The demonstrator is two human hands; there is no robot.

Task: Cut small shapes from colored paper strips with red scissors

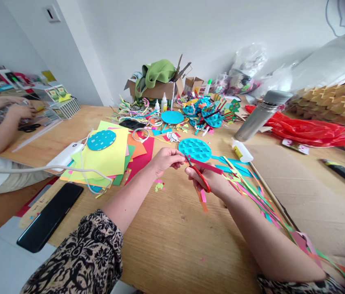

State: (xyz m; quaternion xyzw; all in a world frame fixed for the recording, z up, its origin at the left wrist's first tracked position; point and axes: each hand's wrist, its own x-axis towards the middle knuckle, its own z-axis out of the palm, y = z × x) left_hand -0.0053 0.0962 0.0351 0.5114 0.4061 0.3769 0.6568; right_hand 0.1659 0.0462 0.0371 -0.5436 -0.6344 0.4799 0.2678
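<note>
My right hand (204, 177) is closed round a pair of red-handled scissors (203, 182), whose blades point toward my left fingers. A narrow red paper strip (210, 166) passes by the blades and stretches across the right hand. My left hand (168, 160) pinches the strip's end at the blade tips, though the exact contact is partly hidden by the fingers. Just beyond both hands lies a blue disc (194, 150) covered with small raised flaps. Tiny green and pink paper bits (160, 185) are scattered below the left hand.
Coloured paper sheets (99, 159), a dotted blue disc (101, 140) and a power strip (66, 157) lie left. A phone (50, 216) sits near the edge. Paper strips (252, 192), a glue bottle (242, 151), a steel flask (261, 116) and cardboard (313, 196) are right. Another person's hands (19, 108) work far left.
</note>
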